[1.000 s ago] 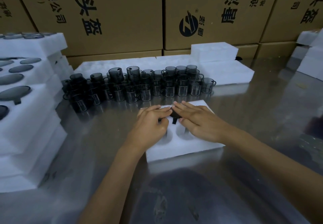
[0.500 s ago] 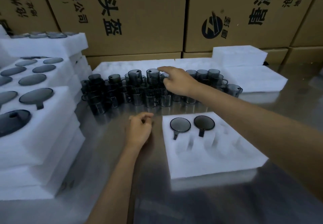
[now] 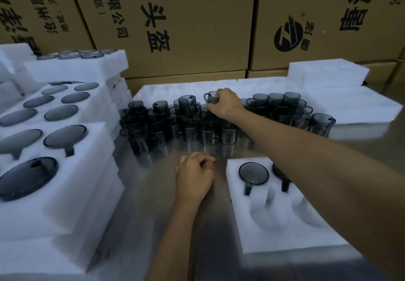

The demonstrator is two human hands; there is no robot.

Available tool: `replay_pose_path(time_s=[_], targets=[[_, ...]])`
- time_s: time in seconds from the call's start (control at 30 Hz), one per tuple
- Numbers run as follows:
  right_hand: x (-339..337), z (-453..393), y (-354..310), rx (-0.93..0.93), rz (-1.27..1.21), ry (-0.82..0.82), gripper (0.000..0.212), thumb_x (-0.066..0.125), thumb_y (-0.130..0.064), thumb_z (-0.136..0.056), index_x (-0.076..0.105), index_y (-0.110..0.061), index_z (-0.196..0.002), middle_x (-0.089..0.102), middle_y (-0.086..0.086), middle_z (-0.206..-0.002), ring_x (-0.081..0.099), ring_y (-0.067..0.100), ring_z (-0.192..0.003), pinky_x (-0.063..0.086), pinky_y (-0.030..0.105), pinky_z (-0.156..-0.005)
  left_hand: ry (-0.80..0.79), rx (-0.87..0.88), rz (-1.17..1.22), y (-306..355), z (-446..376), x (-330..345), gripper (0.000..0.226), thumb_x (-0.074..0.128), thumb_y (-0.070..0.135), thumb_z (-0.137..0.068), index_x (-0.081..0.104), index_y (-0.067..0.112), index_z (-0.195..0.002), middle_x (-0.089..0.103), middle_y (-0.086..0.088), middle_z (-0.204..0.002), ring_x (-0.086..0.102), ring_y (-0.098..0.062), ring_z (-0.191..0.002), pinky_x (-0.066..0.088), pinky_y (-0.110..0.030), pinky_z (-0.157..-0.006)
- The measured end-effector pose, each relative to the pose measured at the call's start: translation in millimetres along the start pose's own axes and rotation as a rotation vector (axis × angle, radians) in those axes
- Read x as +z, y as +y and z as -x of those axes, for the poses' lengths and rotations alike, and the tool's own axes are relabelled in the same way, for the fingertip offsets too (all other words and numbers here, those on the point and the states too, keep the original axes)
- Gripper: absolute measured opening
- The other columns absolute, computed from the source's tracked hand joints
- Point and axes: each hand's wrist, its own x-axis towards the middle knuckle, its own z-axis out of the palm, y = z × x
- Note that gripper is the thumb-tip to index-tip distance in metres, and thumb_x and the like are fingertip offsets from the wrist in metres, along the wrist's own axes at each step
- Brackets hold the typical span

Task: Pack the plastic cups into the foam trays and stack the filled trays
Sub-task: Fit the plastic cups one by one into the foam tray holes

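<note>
A worker's right hand point(image 3: 223, 105) closes around a smoky plastic cup point(image 3: 210, 97) atop the stacked supply at the far side of the table point(image 3: 153, 204), likely bound for the foam tray point(image 3: 285, 232) at near right, two pockets already filled. The left hand point(image 3: 194, 176) rests loosely curled, holding nothing, beside the tray. Filled trays point(image 3: 54, 171) wait stacked at left.

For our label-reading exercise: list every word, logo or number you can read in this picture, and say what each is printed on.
"P头盔": black print on the cardboard box behind the cups.
"有限公司" and "(西区)": smaller print on the same box.
Round black logo with a Z-like mark: on the right cardboard box; the small characters beside it are too blurred to read.
Large characters at the far right and far left: cut off, unreadable.
Foam trays and cups: no text.
</note>
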Motion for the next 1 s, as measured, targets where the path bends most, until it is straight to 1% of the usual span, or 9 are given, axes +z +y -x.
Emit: replay_pose_path(time_s=[0.07,0.17,0.23,0.37,0.47,0.6,0.67,0.8,1.0], targets=[[-13.9,10.4,6.8,-0.029,0.018,0.076,0.039,0.072,-0.043,-0.088,0.049,-0.013,-0.090,0.050,0.008,-0.106,0.052,0.026,-0.088,0.040,0.033,-0.073,0.002,-0.035,0.121,7.1,2.0,-2.6,0.023,0.058,0.014,-0.093,0.076,0.026,-0.095,0.072,0.010,-0.102,0.056,-0.012,-0.108,0.045,-0.033,-0.099],[-45.7,32.1,18.6,-0.088,0.077,0.155,0.040,0.075,-0.044,-0.084,0.049,-0.013,-0.080,0.045,0.005,-0.108,0.054,0.027,-0.084,0.042,0.035,-0.071,0.001,-0.112,0.583,32.8,9.1,-4.7,0.022,0.057,0.007,-0.094,0.076,0.017,-0.090,0.076,0.005,-0.086,0.069,-0.009,-0.087,0.052,-0.014,-0.074],[-70.1,51.1,28.8,-0.105,0.100,0.177,0.037,0.076,-0.042,-0.083,0.053,-0.013,-0.079,0.045,0.006,-0.117,0.057,0.029,-0.084,0.043,0.034,-0.070,-0.133,-0.113,0.697,49.6,17.9,-5.1,0.021,0.058,0.010,-0.094,0.077,0.016,-0.093,0.077,0.003,-0.088,0.070,-0.006,-0.084,0.052,-0.012,-0.068],[-110.9,100.1,57.0,-0.115,0.082,0.206,0.034,0.076,-0.041,-0.082,0.059,-0.011,-0.084,0.048,0.005,-0.116,0.058,0.025,-0.085,0.040,0.030,-0.072,-0.400,-0.091,0.655,57.1,30.5,-4.1,0.024,0.065,0.012,-0.088,0.076,0.029,-0.101,0.074,0.011,-0.099,0.070,-0.003,-0.089,0.051,-0.012,-0.068],[-130.4,141.7,75.7,-0.087,0.063,0.139,0.033,0.079,-0.042,-0.081,0.059,-0.015,-0.081,0.054,0.004,-0.098,0.055,0.023,-0.085,0.044,0.032,-0.073,-0.352,-0.160,0.644,61.2,32.8,-1.9,0.031,0.063,0.005,-0.087,0.075,0.029,-0.103,0.075,0.003,-0.101,0.072,-0.014,-0.087,0.056,-0.021,-0.067],[-154.3,192.5,97.7,-0.090,-0.064,0.016,0.033,0.084,-0.033,-0.077,0.054,-0.020,-0.079,0.059,-0.002,-0.082,0.059,0.024,-0.078,0.049,0.038,-0.071,-0.273,-0.158,0.571,60.7,35.5,-1.7,0.036,0.059,0.003,-0.087,0.078,0.033,-0.093,0.075,0.010,-0.098,0.072,-0.010,-0.087,0.057,-0.024,-0.069],[-165.3,211.3,107.0,-0.146,-0.105,-0.095,0.038,0.085,-0.027,-0.077,0.051,-0.026,-0.092,0.061,-0.002,-0.090,0.061,0.027,-0.082,0.052,0.046,-0.076,-0.255,-0.160,0.583,56.6,35.7,-7.0,0.036,0.061,0.004,-0.085,0.079,0.035,-0.090,0.076,0.011,-0.096,0.073,-0.010,-0.087,0.057,-0.024,-0.069],[-173.7,232.3,117.6,-0.195,-0.023,-0.327,0.078,0.081,-0.023,-0.081,0.035,-0.044,-0.140,0.056,-0.010,-0.133,0.058,0.019,-0.116,0.050,0.039,-0.097,-0.248,-0.203,0.666,45.5,35.9,-19.4,0.030,0.066,0.012,-0.075,0.079,0.030,-0.095,0.077,0.000,-0.096,0.075,-0.021,-0.088,0.060,-0.034,-0.073],[-160.1,235.6,112.3,-0.274,0.049,-0.379,0.075,0.070,-0.014,-0.090,0.035,-0.039,-0.151,0.040,-0.017,-0.146,0.042,0.007,-0.133,0.038,0.032,-0.110,-0.286,-0.197,0.675,40.3,39.5,-22.4,0.030,0.065,0.007,-0.084,0.078,0.029,-0.099,0.077,-0.004,-0.097,0.075,-0.022,-0.086,0.059,-0.030,-0.066]])
